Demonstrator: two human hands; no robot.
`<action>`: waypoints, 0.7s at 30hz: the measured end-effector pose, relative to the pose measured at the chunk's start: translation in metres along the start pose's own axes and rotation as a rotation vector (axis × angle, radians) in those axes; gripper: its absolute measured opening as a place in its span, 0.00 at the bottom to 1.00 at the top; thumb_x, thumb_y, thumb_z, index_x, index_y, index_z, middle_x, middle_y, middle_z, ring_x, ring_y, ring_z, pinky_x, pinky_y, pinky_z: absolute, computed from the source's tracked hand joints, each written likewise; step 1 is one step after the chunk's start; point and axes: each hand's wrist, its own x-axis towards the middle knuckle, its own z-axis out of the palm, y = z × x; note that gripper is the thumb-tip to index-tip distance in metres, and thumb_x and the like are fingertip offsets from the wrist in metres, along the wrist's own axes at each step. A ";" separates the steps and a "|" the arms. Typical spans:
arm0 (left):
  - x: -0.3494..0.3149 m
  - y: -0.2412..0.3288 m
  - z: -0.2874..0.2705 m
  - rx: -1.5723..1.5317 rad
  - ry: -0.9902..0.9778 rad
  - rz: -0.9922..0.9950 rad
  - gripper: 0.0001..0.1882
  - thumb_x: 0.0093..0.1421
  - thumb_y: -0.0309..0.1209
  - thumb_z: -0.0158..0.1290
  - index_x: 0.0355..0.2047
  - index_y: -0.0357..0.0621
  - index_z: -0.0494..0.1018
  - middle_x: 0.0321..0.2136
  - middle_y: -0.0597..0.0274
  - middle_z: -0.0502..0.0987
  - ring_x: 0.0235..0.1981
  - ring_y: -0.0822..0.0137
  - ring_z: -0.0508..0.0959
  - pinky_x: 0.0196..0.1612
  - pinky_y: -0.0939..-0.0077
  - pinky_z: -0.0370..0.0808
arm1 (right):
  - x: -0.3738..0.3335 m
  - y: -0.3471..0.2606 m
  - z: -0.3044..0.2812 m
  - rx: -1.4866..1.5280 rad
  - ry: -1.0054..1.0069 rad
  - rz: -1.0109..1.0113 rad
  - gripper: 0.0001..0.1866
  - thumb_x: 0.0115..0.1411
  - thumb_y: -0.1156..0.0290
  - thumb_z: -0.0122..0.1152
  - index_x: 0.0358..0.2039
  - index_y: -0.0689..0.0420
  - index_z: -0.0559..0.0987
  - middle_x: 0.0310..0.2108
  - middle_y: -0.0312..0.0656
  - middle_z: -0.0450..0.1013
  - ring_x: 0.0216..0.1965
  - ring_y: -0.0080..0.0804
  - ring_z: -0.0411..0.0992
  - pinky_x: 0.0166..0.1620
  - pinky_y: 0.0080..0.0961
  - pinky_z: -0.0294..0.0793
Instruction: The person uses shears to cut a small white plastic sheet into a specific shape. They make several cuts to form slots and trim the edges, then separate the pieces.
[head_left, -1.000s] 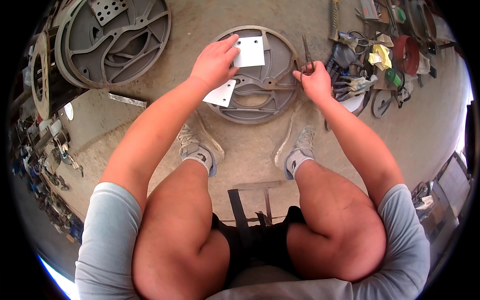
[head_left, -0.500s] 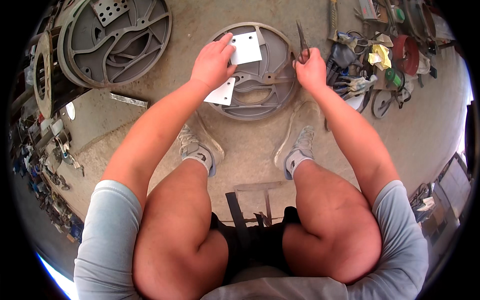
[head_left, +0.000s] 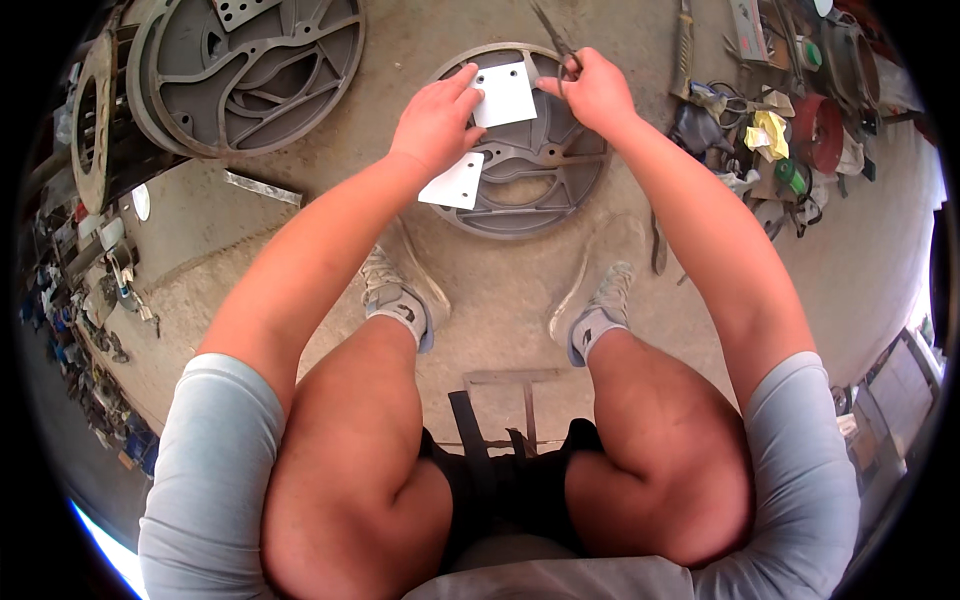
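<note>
Your left arm (head_left: 300, 245) reaches forward and inward, back of the left hand (head_left: 432, 120) uppermost, fingers (head_left: 461, 78) extended, thumb (head_left: 472, 135) set apart; your right arm (head_left: 715, 230) slants in oppositely, the right hand (head_left: 598, 92) curled, one digit (head_left: 549, 86) pointing inward.

Matt metal wheel (head_left: 548, 157) (rough-looking); smooth white sheets (head_left: 506, 96).

One head-worn fisheye view looks steeply down from above the thighs (head_left: 345, 430), which lie nearest. The left hand (head_left: 437, 120), right hand (head_left: 594, 92) and plates (head_left: 506, 97) sit farther off, toward the upper edge. Coverage is wide and darkens at both sides.
</note>
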 end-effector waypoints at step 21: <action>-0.001 -0.006 0.004 -0.021 0.041 0.012 0.26 0.56 0.39 0.72 0.54 0.49 0.78 0.72 0.57 0.70 0.62 0.51 0.78 0.68 0.56 0.73 | 0.012 -0.026 0.013 -0.185 -0.013 0.094 0.34 0.53 0.42 0.82 0.46 0.56 0.80 0.43 0.42 0.84 0.47 0.42 0.83 0.49 0.41 0.81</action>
